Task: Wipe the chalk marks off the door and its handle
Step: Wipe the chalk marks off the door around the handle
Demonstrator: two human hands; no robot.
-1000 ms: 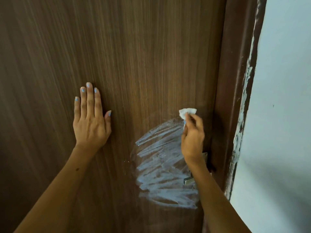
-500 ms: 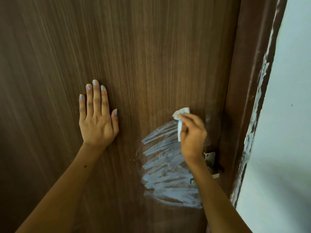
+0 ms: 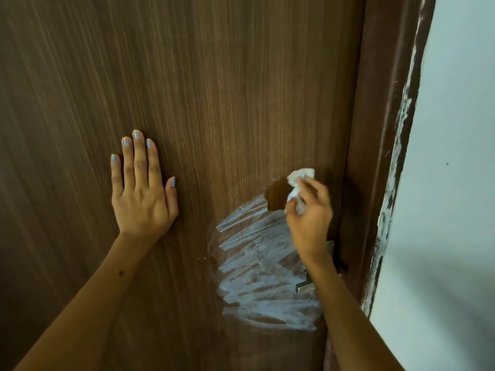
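Observation:
A dark brown wooden door fills most of the view. A broad patch of white chalk marks covers it low on the right. My right hand pinches a crumpled white cloth against the door at the patch's upper edge, where a small dark wiped spot shows. The metal door handle peeks out from behind my right forearm, mostly hidden. My left hand presses flat on the door to the left, fingers straight and pointing up.
The brown door frame runs down the right side, with white paint smears along its outer edge. Beyond it is a pale wall.
My right hand has wiped with the cloth at the top of the chalk patch, leaving a small dark clean spot there. The left hand stays flat on the door.

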